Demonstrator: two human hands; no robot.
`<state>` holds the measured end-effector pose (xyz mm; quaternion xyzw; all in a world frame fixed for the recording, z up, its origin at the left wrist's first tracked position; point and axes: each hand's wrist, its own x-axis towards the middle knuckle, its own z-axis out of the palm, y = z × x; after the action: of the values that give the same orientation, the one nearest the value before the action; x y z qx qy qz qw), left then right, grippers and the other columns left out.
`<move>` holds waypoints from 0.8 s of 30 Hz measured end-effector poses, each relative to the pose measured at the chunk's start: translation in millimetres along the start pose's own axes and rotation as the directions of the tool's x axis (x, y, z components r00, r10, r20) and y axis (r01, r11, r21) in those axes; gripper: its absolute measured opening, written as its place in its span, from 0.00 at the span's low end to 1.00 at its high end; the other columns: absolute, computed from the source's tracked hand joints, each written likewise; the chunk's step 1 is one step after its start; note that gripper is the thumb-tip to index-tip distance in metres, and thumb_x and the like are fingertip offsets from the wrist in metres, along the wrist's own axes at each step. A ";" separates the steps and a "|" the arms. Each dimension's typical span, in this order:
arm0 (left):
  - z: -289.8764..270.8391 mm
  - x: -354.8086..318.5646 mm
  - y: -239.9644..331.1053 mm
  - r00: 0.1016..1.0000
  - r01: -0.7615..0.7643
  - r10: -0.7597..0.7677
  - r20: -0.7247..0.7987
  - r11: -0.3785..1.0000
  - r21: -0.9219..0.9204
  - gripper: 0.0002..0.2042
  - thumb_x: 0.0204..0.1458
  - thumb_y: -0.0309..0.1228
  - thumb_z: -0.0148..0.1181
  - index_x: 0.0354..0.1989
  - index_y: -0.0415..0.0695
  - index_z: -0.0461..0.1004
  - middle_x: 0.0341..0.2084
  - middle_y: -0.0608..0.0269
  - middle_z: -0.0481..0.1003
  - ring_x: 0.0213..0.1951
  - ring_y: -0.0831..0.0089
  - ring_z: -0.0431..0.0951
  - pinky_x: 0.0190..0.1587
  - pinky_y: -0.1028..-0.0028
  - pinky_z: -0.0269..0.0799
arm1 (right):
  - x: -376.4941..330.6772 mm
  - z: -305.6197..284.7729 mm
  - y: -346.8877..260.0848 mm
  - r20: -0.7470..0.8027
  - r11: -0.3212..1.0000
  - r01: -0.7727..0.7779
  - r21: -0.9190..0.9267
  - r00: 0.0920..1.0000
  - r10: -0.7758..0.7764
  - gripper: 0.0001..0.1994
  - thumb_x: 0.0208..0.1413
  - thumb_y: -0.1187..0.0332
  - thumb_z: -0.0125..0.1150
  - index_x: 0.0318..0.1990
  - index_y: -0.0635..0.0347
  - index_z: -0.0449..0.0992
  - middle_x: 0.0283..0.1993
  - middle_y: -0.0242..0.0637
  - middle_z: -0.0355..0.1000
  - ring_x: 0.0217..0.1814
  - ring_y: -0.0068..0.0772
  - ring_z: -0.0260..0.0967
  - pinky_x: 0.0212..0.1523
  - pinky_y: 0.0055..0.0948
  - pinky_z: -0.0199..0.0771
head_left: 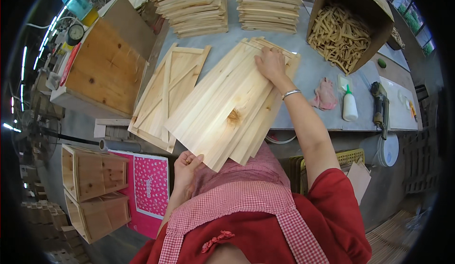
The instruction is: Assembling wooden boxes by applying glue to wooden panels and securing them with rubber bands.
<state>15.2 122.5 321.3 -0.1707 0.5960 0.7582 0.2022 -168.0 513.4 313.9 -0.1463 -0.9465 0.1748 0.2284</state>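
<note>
A pale wooden panel (213, 107) with a dark knot lies slanted in front of me, its near end jutting over the table edge. My left hand (188, 166) pinches its near left end, with the thumb on top and the other fingers partly hidden below. At the far end, my right hand (272, 65) has its fingers curled over the panel's edge. More panels (270, 114) lie fanned out beneath it on the right. To the left rests a tapered panel (159, 98) with thin strips fixed along its edges and across it.
Two tall stacks of panels (194, 8) stand at the back. A tilted cardboard box (377, 15) holds many tan strips (339, 34). On the right are a pink cloth (325, 94), a white glue bottle (350, 107) and a dark power tool (379, 105). Wooden boxes (97, 174) sit lower left.
</note>
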 end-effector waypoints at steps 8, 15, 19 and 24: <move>13.5 -9.9 4.2 0.995 0.018 -0.017 -0.096 1.000 0.016 0.10 0.54 0.20 0.63 0.43 0.35 0.71 0.31 0.64 0.76 0.33 0.76 0.77 0.42 0.74 0.79 | -1.4 24.3 3.0 -0.042 0.996 0.066 -0.065 0.997 -0.069 0.20 0.54 0.57 0.61 0.48 0.63 0.77 0.46 0.59 0.74 0.51 0.59 0.71 0.56 0.48 0.69; -33.3 15.7 7.8 0.990 0.143 -0.143 -0.003 0.987 0.078 0.14 0.62 0.37 0.58 0.48 0.40 0.73 0.40 0.56 0.79 0.42 0.68 0.81 0.41 0.71 0.79 | -10.4 24.2 22.7 -0.170 0.995 0.098 -0.003 0.981 -0.097 0.18 0.57 0.58 0.58 0.50 0.61 0.76 0.48 0.53 0.73 0.53 0.56 0.68 0.57 0.49 0.66; -100.9 60.6 15.3 0.952 0.080 -0.105 -0.287 0.992 -0.099 0.21 0.62 0.47 0.55 0.34 0.38 0.79 0.31 0.57 0.80 0.36 0.69 0.82 0.37 0.72 0.78 | -9.7 24.9 12.9 -0.153 0.995 0.103 -0.005 0.983 -0.103 0.18 0.57 0.59 0.59 0.50 0.60 0.76 0.49 0.53 0.73 0.53 0.57 0.68 0.58 0.49 0.65; -117.5 39.6 57.9 0.984 0.157 -0.176 -0.027 0.781 0.604 0.24 0.60 0.50 0.57 0.21 0.41 0.76 0.17 0.62 0.77 0.26 0.70 0.81 0.32 0.74 0.77 | -11.5 27.3 14.5 -0.135 0.995 0.099 0.002 0.986 -0.098 0.18 0.58 0.58 0.58 0.50 0.60 0.76 0.51 0.52 0.73 0.53 0.57 0.67 0.56 0.48 0.66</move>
<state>-46.3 0.3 322.6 -0.1376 0.7858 0.5102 0.3213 -168.6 515.1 281.0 -0.1100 -0.9342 0.1570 0.3009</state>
